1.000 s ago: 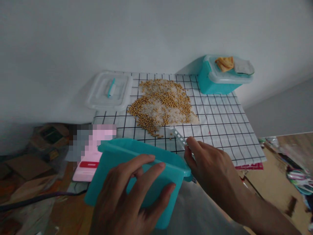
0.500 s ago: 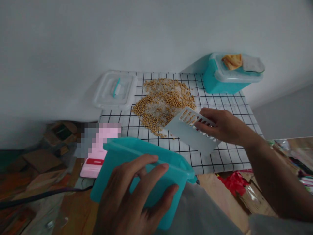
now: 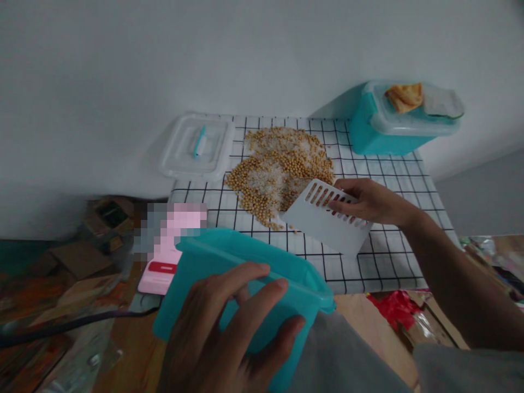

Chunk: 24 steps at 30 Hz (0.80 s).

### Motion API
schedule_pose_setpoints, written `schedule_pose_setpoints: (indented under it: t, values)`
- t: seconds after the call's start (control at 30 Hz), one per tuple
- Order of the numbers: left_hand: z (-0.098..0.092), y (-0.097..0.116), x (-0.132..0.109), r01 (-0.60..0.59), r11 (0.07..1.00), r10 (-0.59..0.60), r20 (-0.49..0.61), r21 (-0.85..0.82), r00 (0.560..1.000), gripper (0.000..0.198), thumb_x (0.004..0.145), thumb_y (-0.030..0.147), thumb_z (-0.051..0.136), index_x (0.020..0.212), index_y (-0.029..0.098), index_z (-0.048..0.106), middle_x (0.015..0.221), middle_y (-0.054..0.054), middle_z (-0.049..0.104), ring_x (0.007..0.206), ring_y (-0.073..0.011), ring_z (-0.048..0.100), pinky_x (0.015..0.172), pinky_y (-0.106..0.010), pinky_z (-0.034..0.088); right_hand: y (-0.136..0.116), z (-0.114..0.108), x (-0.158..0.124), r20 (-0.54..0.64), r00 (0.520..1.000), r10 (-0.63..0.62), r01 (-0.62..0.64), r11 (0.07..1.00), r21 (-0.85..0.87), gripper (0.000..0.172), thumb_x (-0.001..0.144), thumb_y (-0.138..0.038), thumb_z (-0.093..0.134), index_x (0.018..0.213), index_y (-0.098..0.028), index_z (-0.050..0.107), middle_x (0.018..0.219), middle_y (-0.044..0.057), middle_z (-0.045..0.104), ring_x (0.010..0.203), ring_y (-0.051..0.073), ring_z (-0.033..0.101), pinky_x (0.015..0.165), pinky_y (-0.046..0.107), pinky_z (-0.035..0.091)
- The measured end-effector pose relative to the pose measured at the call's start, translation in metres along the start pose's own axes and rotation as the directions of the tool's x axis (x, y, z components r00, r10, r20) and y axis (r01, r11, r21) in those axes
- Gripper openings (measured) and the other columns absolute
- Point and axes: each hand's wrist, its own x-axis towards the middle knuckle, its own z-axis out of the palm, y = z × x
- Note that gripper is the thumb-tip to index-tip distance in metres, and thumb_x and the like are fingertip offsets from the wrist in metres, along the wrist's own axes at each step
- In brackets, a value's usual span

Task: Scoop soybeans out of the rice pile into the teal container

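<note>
My left hand (image 3: 233, 322) lies against the near side of a turquoise plastic bin (image 3: 196, 284), fingers bent around it below the rim. The bin is held at the table's front edge, its opening facing up and away from me. In my right hand (image 3: 364, 202) is a white slotted board (image 3: 327, 226), gripped along its slots and tilted over the table. Its left corner is close to a spread of soybeans mixed with whitish grains (image 3: 282, 164). What lies inside the bin is hidden by its near wall.
A clear lid (image 3: 196, 147) with a turquoise handle lies on the checked tablecloth (image 3: 393, 245) at left. A lidded turquoise box (image 3: 388, 136) with cloths (image 3: 405, 97) on top stands at back right. A pink phone (image 3: 164, 267) is beside the bin. Cardboard boxes (image 3: 82, 262) clutter the floor.
The view has shifted slightly, so the table items sit a little further right. Both hands keep their holds, and the board has barely moved relative to the beans.
</note>
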Motion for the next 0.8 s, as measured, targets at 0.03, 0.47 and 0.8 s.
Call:
schedule_pose_setpoints:
  t: [0.03,0.47,0.8]
  values:
    - [0.000,0.000,0.000,-0.007,1.000,0.007,0.000,-0.005,1.000,0.024,0.083,0.027,0.075,0.105,0.022,0.069,0.113,-0.003,0.065,0.098,-0.0170,0.062,0.089,-0.034,0.049,0.001,0.001,0.001,0.004,1.000,-0.004,0.004,1.000,0.012,0.029,0.089,-0.047,0.063,0.104,-0.023,0.064,0.089,0.001,0.072,0.076,0.018,0.068,0.058,0.025,0.054]
    - [0.001,0.000,-0.001,0.015,1.000,-0.015,-0.008,-0.003,1.000,0.023,0.084,0.030,0.073,0.105,0.023,0.068,0.114,-0.002,0.065,0.098,-0.0175,0.063,0.085,-0.035,0.051,-0.007,0.014,0.007,0.064,0.998,-0.018,0.019,1.000,-0.007,0.029,0.090,-0.045,0.061,0.102,-0.020,0.065,0.088,0.002,0.073,0.072,0.016,0.069,0.058,0.024,0.052]
    - [-0.004,-0.001,0.000,-0.010,0.999,0.010,0.018,0.034,1.000,0.024,0.084,0.031,0.074,0.106,0.024,0.066,0.114,-0.002,0.064,0.095,-0.0166,0.063,0.080,-0.035,0.053,-0.009,0.029,0.010,0.108,0.994,-0.007,0.005,1.000,0.015,0.028,0.091,-0.045,0.059,0.097,-0.019,0.064,0.083,0.002,0.071,0.065,0.013,0.066,0.050,0.021,0.047]
